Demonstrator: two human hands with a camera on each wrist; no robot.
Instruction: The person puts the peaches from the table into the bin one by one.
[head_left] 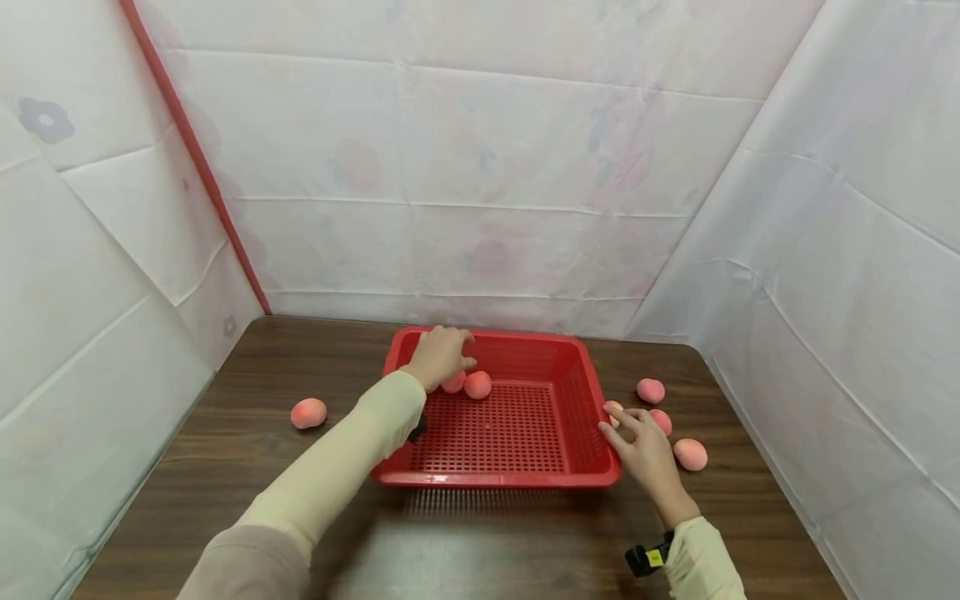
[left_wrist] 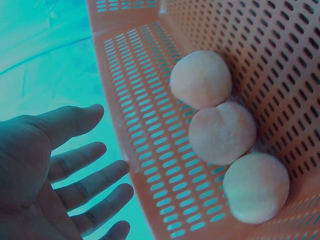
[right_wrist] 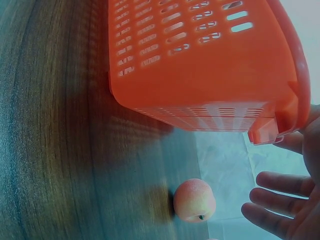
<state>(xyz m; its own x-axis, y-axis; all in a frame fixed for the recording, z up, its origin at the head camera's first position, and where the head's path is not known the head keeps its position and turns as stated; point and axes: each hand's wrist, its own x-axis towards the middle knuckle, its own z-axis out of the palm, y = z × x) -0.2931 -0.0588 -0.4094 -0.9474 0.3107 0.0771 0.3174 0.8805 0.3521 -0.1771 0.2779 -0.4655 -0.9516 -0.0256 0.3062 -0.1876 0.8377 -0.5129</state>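
A dark wood-grain table [head_left: 517, 542] stands inside a booth of white sheeting with faint flower prints, a red strip running down the left corner. Nearest the camera, the right hand [head_left: 643, 446] lies at the right wall of the red basket [head_left: 525, 479], fingers spread and straight, holding nothing. It reaches toward a peach [head_left: 612, 412] beside the basket's rim, though from the head view it is hard to say whether the fingertips touch it. The right wrist view shows the open fingers [right_wrist: 280, 182] just short of one peach [right_wrist: 194, 200] on the table. Three more peaches sit just right of that hand: one [head_left: 691, 454] near the wrist side, one [head_left: 661, 421] partly hidden behind the fingers, one [head_left: 650, 390] farther back. A single peach [head_left: 309, 412] lies well apart on the left of the table. Farther off, the left hand [head_left: 441, 357] hovers over the basket's far left corner, palm open and fingers relaxed [left_wrist: 85, 157], gripping nothing. Below it three peaches [left_wrist: 222, 132] rest in a touching row against the perforated wall inside the basket.
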